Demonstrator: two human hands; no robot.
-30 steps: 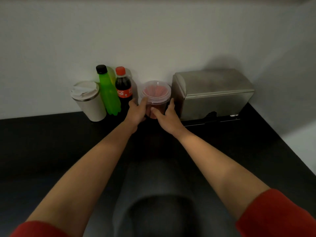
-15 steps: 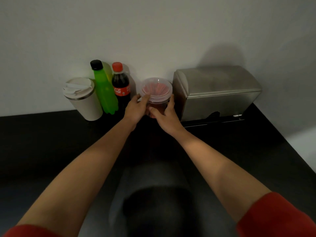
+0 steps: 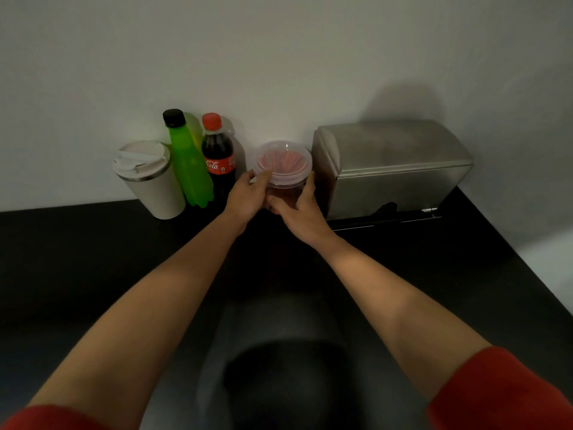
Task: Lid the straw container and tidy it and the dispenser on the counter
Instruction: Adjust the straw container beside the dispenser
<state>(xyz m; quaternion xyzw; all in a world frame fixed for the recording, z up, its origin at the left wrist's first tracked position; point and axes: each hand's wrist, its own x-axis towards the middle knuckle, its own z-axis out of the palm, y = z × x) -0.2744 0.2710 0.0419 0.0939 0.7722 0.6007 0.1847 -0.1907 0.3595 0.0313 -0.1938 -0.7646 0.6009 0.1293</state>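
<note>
Along the far edge of the black counter point(image 3: 93, 262), against the white wall point(image 3: 279, 57), stands a row. Farthest left is the white lidded travel cup point(image 3: 152, 181); just right of it the green plastic bottle with black cap point(image 3: 189, 162), then the dark cola bottle with red cap point(image 3: 218, 156), touching or nearly so. Right of these sits the clear round lidded container of red straws point(image 3: 283, 164), with the left hand point(image 3: 248, 197) on its left side and the right hand point(image 3: 299, 209) on its near right side. The brushed steel box dispenser point(image 3: 393, 169) stands just right of the container, in the corner.
</note>
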